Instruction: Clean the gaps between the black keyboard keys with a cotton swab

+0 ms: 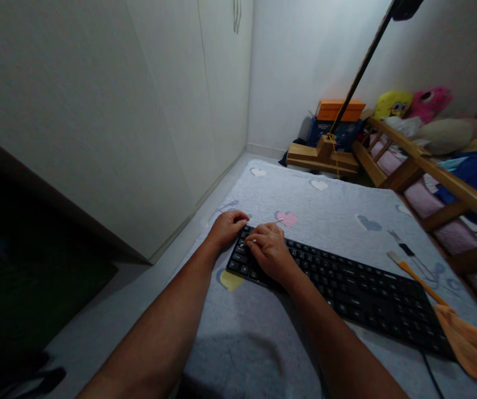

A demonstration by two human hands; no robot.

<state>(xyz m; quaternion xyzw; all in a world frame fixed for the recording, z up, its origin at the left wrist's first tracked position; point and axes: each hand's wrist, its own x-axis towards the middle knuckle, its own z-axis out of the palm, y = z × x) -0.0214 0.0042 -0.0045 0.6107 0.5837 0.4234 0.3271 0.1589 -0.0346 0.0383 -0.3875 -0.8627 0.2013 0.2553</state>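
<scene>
A black keyboard (346, 288) lies slantwise on a cloth-covered surface. At its far left corner my left hand (226, 228) is closed, thumb and fingers gripping the edge. My right hand (268, 249) rests over the keys at the left end, pinching a cotton swab (278, 221). One end of the swab sticks out behind the fingers; the other tip points down at the keys near the left edge. The keys under my right palm are hidden.
Right of the keyboard lie an orange-handled brush (419, 280), a smaller black-handled tool (406, 249) and an orange cloth (466, 338). A cable (431, 374) runs from the keyboard's near side. A wardrobe (172, 111) stands left; a wooden bed rail (462, 183) borders the right.
</scene>
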